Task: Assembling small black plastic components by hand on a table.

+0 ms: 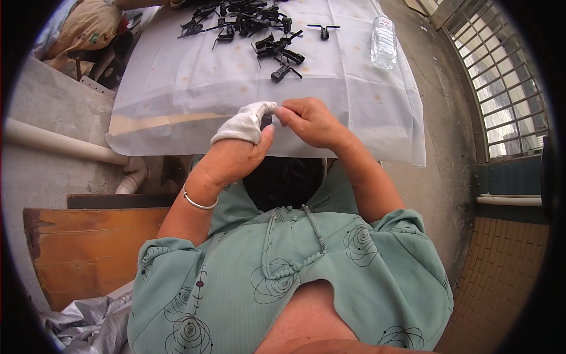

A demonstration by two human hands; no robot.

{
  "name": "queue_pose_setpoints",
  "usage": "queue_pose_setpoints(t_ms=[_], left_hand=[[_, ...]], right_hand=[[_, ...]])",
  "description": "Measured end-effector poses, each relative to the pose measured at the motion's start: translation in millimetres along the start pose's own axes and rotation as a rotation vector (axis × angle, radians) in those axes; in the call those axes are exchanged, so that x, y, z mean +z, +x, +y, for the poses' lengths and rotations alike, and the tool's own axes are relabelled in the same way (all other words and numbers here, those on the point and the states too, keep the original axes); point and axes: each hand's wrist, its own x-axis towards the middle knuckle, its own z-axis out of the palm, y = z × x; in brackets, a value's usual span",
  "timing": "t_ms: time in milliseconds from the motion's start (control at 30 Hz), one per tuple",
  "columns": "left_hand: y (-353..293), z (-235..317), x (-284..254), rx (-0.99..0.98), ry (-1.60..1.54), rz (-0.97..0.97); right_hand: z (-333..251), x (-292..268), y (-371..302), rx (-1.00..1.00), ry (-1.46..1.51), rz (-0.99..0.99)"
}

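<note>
My left hand (236, 156), partly covered by a white cloth glove (239, 125), is closed around a small black plastic part (266, 121) just above the table's near edge. Only a bit of that part shows between thumb and glove. Right beside it, my right hand (312, 121) is bare, with thumb and fingers pinched together at the glove's fingertips. Whatever the pinch holds is hidden. Beyond both hands lies a loose black part with thin arms (285, 72), and farther off a heap of similar black parts (242, 20).
A translucent plastic sheet (177, 88) covers the table. On its right stand a T-shaped black part (323, 31) and a clear bottle (384, 42). A dark container-like shape (286, 183) sits between my knees. A pale pipe (65, 141) and wooden board (94, 248) are at left.
</note>
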Motion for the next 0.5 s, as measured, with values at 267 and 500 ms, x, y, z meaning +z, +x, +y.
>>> queue_pose_setpoints(t_ms=[267,500], left_hand=[[5.7,-25.9,8.8,-0.069,0.114,0.115],[0.8,-36.7,25.3,-0.074,-0.27,0.327]], right_hand=[[43.6,-17.9,45.3,-0.001,-0.889,0.589],[-6.9,17.6,1.6,0.231,-0.066,0.222]])
